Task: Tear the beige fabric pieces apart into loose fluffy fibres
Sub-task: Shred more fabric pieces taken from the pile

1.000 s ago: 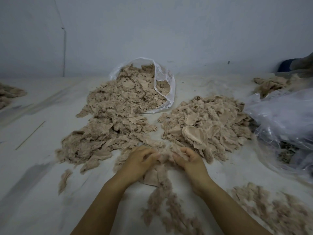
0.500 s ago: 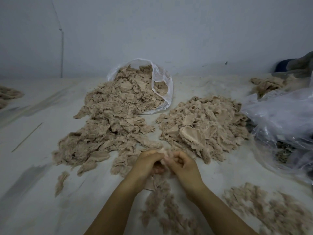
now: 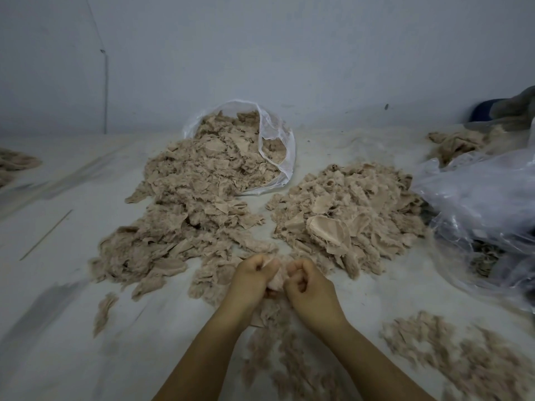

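My left hand [image 3: 252,280] and my right hand [image 3: 307,285] sit close together low in the middle of the view, both with fingers curled tight, each pinching one side of the same small beige fabric piece [image 3: 276,280] held between them. The piece is bunched up in the narrow gap between my knuckles, and I cannot tell how far it has come apart. Under my wrists and trailing toward me lies a strip of loose fluffy fibres [image 3: 278,354] on the pale table [image 3: 58,328]. A second spread of fluff [image 3: 451,354] lies to my lower right, apart from the strip. Just beyond my right hand is a heap of fabric scraps [image 3: 347,215], with one larger rounded scrap lying on its near side. Beyond my left hand a longer heap [image 3: 185,221] runs away from me and up into the mouth of a clear plastic bag [image 3: 278,149] lying on its side by the wall [image 3: 289,53]. A small stray tuft [image 3: 104,311] rests alone to the left of my forearm. At the right edge sits a crumpled heap of clear plastic sheeting [image 3: 486,204], with more beige scraps [image 3: 454,143] behind it.
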The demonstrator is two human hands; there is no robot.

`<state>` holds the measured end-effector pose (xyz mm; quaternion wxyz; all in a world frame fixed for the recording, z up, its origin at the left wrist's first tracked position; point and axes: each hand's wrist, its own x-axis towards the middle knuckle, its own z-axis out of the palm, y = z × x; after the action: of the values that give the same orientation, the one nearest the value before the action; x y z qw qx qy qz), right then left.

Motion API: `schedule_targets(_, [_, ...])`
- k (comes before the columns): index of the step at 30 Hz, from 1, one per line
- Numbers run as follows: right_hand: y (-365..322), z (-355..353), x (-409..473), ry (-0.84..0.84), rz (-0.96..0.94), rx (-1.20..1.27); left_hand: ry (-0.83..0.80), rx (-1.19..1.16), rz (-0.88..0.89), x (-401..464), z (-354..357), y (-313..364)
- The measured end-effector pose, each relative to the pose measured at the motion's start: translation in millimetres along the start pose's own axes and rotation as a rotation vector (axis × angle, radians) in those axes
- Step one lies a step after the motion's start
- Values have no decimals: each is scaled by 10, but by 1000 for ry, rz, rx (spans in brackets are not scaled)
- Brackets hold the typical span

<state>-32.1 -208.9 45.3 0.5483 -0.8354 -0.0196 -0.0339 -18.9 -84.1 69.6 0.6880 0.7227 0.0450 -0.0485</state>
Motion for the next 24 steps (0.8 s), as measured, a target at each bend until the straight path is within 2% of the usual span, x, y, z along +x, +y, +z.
schedule_targets(2, [44, -49, 12, 41, -1, -54, -33, -45, -14, -11, -11, 5])
schedule_targets(4, [64, -67, 8, 90, 15, 2, -40, -97, -17, -18, -16, 10])
schedule_targets(6, [56, -39, -14, 62, 5, 87, -47, -131, -19, -19, -17, 23])
schedule_targets(8, [44, 5, -40, 7, -44, 57, -86, -133, -23, -8, -11, 19])
schedule_targets(11, [22, 14, -37, 41, -80, 1, -124, -69, -22, -14, 18, -17])
schedule_targets(14, [9, 23, -42, 47, -86, -37, 48, -26, 13, 8, 87, -63])
schedule_targets(17, [-13, 116, -91, -42, -113, -104, 187, 135, 167, 27, 162, -92])
schedule_targets(20, [4, 123, -78, -40, -22, -50, 198, 210, 255, 50, 184, -122])
schedule_targets(24, [35, -26, -1, 66, 218, 258, 203, 228, 253, 82, 148, -136])
